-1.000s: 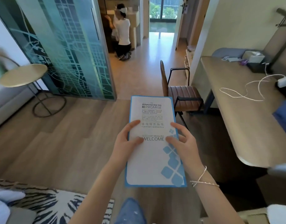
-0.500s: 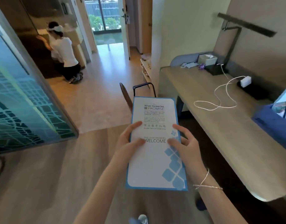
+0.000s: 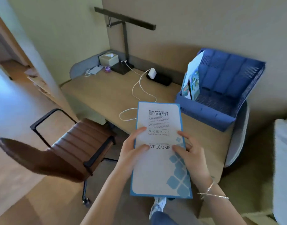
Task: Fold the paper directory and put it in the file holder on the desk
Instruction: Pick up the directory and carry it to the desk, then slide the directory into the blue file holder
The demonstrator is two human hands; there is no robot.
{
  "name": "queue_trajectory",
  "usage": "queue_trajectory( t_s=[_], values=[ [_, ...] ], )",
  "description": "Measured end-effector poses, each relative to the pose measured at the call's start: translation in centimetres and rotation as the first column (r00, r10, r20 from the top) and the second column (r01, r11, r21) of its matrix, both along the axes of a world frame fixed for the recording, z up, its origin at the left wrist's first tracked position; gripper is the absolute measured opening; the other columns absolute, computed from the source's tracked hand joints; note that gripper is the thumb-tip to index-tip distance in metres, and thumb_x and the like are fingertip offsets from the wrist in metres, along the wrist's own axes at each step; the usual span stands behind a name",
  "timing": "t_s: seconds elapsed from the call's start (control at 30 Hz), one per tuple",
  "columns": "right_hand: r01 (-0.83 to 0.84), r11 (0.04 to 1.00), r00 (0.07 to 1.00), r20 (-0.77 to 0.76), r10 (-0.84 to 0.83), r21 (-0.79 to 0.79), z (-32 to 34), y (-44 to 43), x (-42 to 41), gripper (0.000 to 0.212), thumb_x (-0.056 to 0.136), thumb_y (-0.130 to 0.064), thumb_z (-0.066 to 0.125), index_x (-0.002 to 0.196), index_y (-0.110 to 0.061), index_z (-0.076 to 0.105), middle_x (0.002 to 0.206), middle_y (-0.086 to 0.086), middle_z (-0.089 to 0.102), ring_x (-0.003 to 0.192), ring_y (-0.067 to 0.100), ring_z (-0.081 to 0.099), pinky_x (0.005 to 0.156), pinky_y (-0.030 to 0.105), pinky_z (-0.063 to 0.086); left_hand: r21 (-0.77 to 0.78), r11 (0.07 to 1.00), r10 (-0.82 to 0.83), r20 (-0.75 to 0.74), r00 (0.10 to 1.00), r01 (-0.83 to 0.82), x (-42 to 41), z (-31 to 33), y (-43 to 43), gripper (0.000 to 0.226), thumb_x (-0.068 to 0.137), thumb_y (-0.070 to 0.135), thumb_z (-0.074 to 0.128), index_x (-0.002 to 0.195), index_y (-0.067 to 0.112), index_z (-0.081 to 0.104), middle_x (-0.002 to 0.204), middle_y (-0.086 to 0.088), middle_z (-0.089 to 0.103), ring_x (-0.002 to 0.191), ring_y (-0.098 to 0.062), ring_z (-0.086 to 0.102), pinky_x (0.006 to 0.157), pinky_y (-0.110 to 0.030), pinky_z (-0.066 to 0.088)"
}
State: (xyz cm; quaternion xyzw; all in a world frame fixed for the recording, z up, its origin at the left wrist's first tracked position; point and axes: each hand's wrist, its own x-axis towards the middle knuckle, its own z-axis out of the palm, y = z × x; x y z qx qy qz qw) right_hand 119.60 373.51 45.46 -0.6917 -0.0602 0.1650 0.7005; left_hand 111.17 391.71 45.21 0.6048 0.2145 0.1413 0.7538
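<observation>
Both hands, left hand (image 3: 131, 153) and right hand (image 3: 190, 157), pinch the folded paper directory (image 3: 160, 159) by its side edges, fingers (image 3: 139, 132) curled on top. It's above the bench (image 3: 107, 98) edge, blue file holder (image 3: 220, 101) well apart.

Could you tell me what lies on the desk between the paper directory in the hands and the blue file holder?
In the head view, only bare desk separates the paper directory from the blue file holder.

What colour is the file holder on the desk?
Blue, with mesh-like walls; the file holder shows clearly in the head view.
</observation>
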Motion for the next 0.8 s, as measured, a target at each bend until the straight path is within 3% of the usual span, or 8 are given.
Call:
queue_trajectory(
  t_s=[0.1, 0.2, 0.3, 0.43, 0.57, 0.7, 0.8],
  values=[
    [0.097, 0.995, 0.995, -0.009, -0.097, 0.001, -0.3, -0.4, 4.7, 0.045, 0.084, 0.009, 0.068, 0.117, -0.022, 0.062, 0.09, 0.012, 0.079, 0.077, 0.03, 0.075, 0.066, 0.038, 0.063, 0.046, 0.996, -0.072, -0.019, 0.997, 0.073, 6.6, -0.4, 0.3, 0.059, 0.062, 0.0, 0.065, 0.109, 0.034, 0.07, 0.118, 0.012, 0.071, 0.11, -0.011, 0.065, 0.086, -0.027, 0.052],
    [0.177, 0.984, 0.984, 0.005, -0.177, -0.003, 0.0, -1.1, 9.9, 0.045, 0.083, 0.009, 0.07, 0.113, -0.024, 0.064, 0.088, 0.013, 0.079, 0.075, 0.029, 0.073, 0.067, 0.041, 0.062, 0.075, 0.986, -0.149, -0.031, 0.988, 0.151, 13.1, 0.3, -0.1, 0.057, 0.061, 0.004, 0.068, 0.105, 0.038, 0.071, 0.115, 0.023, 0.069, 0.109, -0.003, 0.064, 0.085, -0.022, 0.05],
    [0.246, 0.969, 0.969, 0.026, -0.246, 0.006, 0.7, -2.2, 14.9, 0.045, 0.083, 0.007, 0.07, 0.117, -0.021, 0.064, 0.086, 0.012, 0.079, 0.071, 0.024, 0.072, 0.064, 0.036, 0.061, 0.095, 0.975, -0.199, -0.02, 0.98, 0.2, 19.2, 1.2, -0.9, 0.056, 0.061, 0.005, 0.068, 0.106, 0.038, 0.071, 0.121, 0.015, 0.068, 0.11, -0.004, 0.064, 0.088, -0.022, 0.052],
    [0.312, 0.95, 0.95, -0.01, -0.312, 0.016, 0.9, -3.3, 19.5, 0.045, 0.085, 0.006, 0.068, 0.118, -0.024, 0.062, 0.088, 0.013, 0.079, 0.075, 0.03, 0.073, 0.07, 0.043, 0.062, 0.129, 0.949, -0.288, -0.009, 0.958, 0.287, 25.1, 1.9, -1.9, 0.056, 0.072, -0.005, 0.067, 0.112, 0.035, 0.066, 0.122, 0.015, 0.065, 0.106, 0.003, 0.063, 0.084, -0.016, 0.05],
    [0.366, 0.931, 0.93, -0.02, -0.366, -0.006, 0.4, -3.9, 22.0, 0.049, 0.085, 0.008, 0.067, 0.123, -0.021, 0.06, 0.108, 0.015, 0.073, 0.097, 0.04, 0.071, 0.085, 0.056, 0.059, 0.172, 0.917, -0.36, -0.036, 0.932, 0.361, 29.1, 1.5, -2.3, 0.057, 0.072, -0.006, 0.066, 0.115, 0.033, 0.065, 0.109, 0.02, 0.068, 0.09, 0.009, 0.064, 0.07, -0.007, 0.046],
    [0.394, 0.918, 0.919, 0.015, -0.394, -0.046, 0.6, -4.3, 24.9, 0.053, 0.083, 0.011, 0.068, 0.126, -0.018, 0.059, 0.111, 0.016, 0.069, 0.095, 0.035, 0.072, 0.078, 0.048, 0.062, 0.208, 0.885, -0.42, -0.028, 0.907, 0.416, 32.7, 1.5, -2.4, 0.058, 0.075, -0.009, 0.065, 0.114, 0.035, 0.064, 0.117, 0.019, 0.063, 0.091, 0.016, 0.06, 0.068, -0.004, 0.044],
    [0.363, 0.931, 0.932, 0.025, -0.362, -0.043, 1.3, -4.9, 27.2, 0.06, 0.081, 0.017, 0.067, 0.13, -0.015, 0.056, 0.107, 0.02, 0.072, 0.093, 0.037, 0.073, 0.076, 0.046, 0.063, 0.259, 0.849, -0.478, 0.006, 0.878, 0.461, 35.4, 2.1, -2.1, 0.061, 0.075, -0.006, 0.064, 0.115, 0.04, 0.063, 0.122, 0.019, 0.062, 0.1, 0.008, 0.061, 0.073, -0.009, 0.048]
  ],
)
